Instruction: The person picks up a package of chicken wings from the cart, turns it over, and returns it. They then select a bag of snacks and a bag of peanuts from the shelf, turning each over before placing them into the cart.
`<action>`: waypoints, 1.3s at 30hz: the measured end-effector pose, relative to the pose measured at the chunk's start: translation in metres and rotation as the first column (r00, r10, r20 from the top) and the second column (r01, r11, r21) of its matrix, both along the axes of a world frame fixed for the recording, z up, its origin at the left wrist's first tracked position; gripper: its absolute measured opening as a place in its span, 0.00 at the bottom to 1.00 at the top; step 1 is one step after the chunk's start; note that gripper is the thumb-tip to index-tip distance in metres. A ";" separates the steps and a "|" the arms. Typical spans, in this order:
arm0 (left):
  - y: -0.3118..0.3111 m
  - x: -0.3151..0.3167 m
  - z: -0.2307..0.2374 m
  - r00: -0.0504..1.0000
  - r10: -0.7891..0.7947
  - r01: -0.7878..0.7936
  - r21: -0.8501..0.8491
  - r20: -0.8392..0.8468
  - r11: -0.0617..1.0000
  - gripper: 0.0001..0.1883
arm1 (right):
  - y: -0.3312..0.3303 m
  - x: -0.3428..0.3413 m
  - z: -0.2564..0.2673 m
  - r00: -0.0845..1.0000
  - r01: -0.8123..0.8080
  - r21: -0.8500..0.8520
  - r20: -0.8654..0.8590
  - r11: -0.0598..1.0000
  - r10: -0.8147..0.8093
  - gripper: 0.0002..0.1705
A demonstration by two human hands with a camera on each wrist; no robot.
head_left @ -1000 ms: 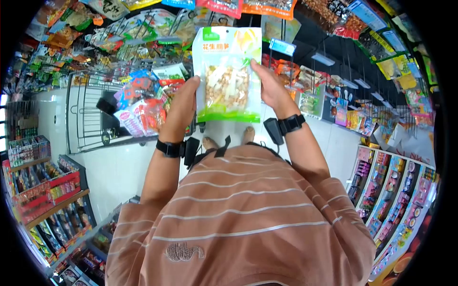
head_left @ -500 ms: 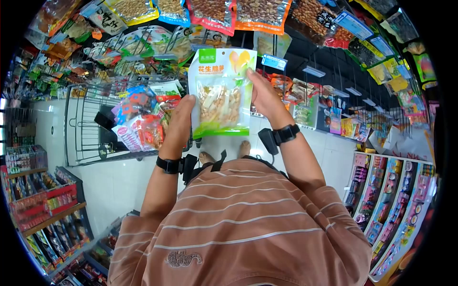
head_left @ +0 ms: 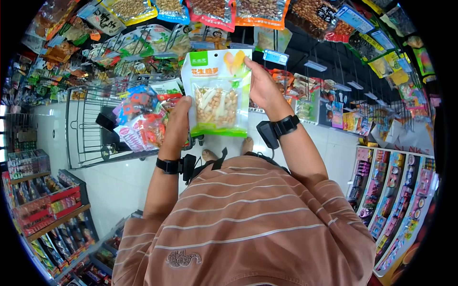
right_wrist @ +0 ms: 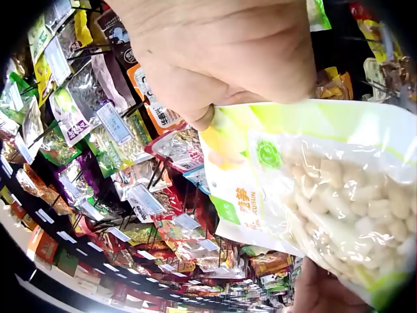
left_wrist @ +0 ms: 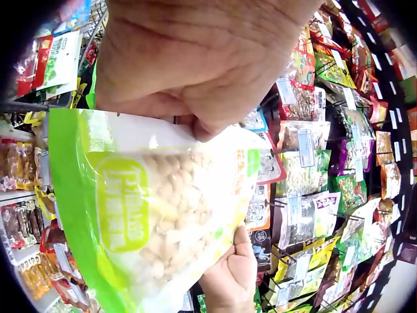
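Observation:
Both hands hold up a white and green snack bag (head_left: 218,102) by its side edges, in front of the body. Peanuts and pale strips show through its clear window. The left hand (head_left: 178,121) pinches the left edge, thumb at the front. On the opposite edge, the right hand (head_left: 265,88) grips near the top corner. From the left wrist, the peanut bag (left_wrist: 169,228) shows its other face under the left hand (left_wrist: 195,65), with the right hand (left_wrist: 232,274) beyond. In the right wrist view the right hand (right_wrist: 228,59) pinches the printed corner.
A wire shopping cart (head_left: 86,124) stands at the left with several snack packs (head_left: 143,121) in it. Ahead, racks of hanging bags (head_left: 260,14) carry price tags (head_left: 275,57). Stocked shelves stand at lower left (head_left: 52,200) and lower right (head_left: 391,200).
The bag and both hands have come lower in the head view and slightly left, and the bag tilts a little more. The grip of both hands stays the same.

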State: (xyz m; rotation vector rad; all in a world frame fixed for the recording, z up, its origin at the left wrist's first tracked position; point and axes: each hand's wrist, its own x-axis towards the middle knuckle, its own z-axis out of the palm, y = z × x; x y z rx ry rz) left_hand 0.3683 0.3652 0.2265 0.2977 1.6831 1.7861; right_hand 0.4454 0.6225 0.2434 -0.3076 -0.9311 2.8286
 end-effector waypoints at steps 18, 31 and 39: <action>0.002 0.032 0.084 0.914 0.044 -0.247 0.469 0.403 0.848 0.33 | -0.094 0.018 0.087 0.942 0.133 0.963 -0.196 0.235 0.273 0.22; -0.016 0.000 0.070 0.565 -0.734 0.061 0.869 0.376 0.491 0.33 | -0.072 -0.002 0.086 0.998 0.042 0.809 -0.067 0.587 0.021 0.17; -0.017 0.001 0.073 0.532 -0.750 0.051 0.870 0.392 0.490 0.32 | -0.073 -0.006 0.088 0.998 0.024 0.787 -0.049 0.616 0.025 0.17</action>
